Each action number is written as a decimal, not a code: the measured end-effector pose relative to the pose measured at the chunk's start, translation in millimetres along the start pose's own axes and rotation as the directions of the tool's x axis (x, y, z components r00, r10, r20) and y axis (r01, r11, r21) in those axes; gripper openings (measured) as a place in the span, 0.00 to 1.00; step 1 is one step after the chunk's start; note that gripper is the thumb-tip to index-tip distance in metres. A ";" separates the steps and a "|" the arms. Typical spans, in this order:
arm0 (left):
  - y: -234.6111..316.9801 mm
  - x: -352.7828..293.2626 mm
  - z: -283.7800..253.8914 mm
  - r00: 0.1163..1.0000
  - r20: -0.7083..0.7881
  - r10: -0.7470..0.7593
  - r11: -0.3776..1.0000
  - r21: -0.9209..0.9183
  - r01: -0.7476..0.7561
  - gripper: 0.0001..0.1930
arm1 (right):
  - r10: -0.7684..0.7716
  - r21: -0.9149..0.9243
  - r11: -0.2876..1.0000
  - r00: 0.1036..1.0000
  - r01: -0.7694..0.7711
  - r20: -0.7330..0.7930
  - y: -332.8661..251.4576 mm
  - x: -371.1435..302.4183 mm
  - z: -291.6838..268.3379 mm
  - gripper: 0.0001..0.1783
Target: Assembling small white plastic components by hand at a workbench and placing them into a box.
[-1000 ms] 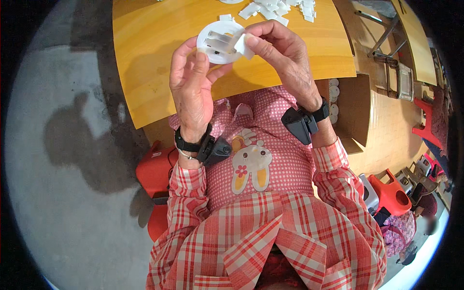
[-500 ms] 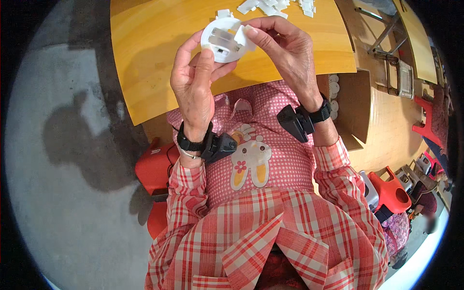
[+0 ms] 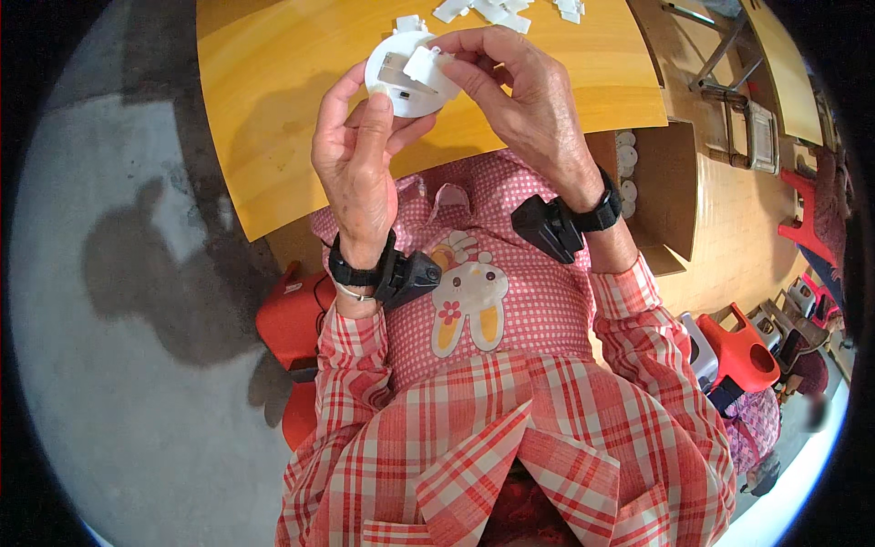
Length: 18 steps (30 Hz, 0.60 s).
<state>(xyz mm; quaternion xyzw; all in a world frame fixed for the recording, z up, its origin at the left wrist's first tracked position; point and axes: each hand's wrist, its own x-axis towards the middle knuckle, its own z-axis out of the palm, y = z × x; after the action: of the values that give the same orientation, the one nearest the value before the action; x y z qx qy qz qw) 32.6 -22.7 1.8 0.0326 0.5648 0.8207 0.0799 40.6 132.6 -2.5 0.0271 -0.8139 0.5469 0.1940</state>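
A round white plastic housing (image 3: 398, 102) with a battery compartment and a small dark switch is held up over the near part of the table. My left hand (image 3: 357, 155) grips it, thumb on the near left rim and fingers round the edge. Between thumb and fingers, my right hand (image 3: 524, 105) pinches a small white battery cover (image 3: 424, 67), tilted over the compartment and hiding part of it. I cannot tell whether the cover touches the housing.
Loose white covers (image 3: 497, 13) lie at the far side of the yellow wooden table (image 3: 283, 118). A cardboard box (image 3: 665, 187) holding white discs stands at the table's right. Red stools flank me, one (image 3: 290, 314) at left, another (image 3: 743, 354) at right. A person (image 3: 756, 428) sits at lower right.
My right hand has brought the cover leftward from the housing's right edge to over the compartment. Both hands and the housing appear slightly further left.
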 end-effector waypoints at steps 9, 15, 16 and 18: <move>-0.1 -0.8 -2.6 1.000 -0.010 -0.012 1.000 0.010 0.012 0.17 | 0.084 0.219 0.971 0.994 -0.097 0.071 7.2 -2.2 0.4 0.12; -2.6 0.0 -4.3 1.000 -0.014 -0.023 1.000 -0.001 0.023 0.17 | 0.064 0.291 0.952 0.993 -0.090 0.096 12.0 -0.6 -2.0 0.11; -2.3 0.0 -4.5 0.999 -0.011 -0.031 1.000 -0.003 0.031 0.17 | 0.013 0.256 0.966 0.995 -0.038 0.097 16.8 0.8 -3.7 0.12; -2.5 0.2 -5.5 0.999 -0.025 -0.039 0.999 -0.009 0.039 0.17 | -0.038 0.222 0.975 0.994 0.015 0.103 19.1 1.3 -8.2 0.12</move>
<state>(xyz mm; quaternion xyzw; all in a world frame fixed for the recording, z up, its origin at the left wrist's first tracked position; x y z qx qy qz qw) 31.9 -26.9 -2.5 0.0110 0.5627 0.8218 0.0892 36.8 147.9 -16.2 0.0885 -0.7569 0.6291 0.1535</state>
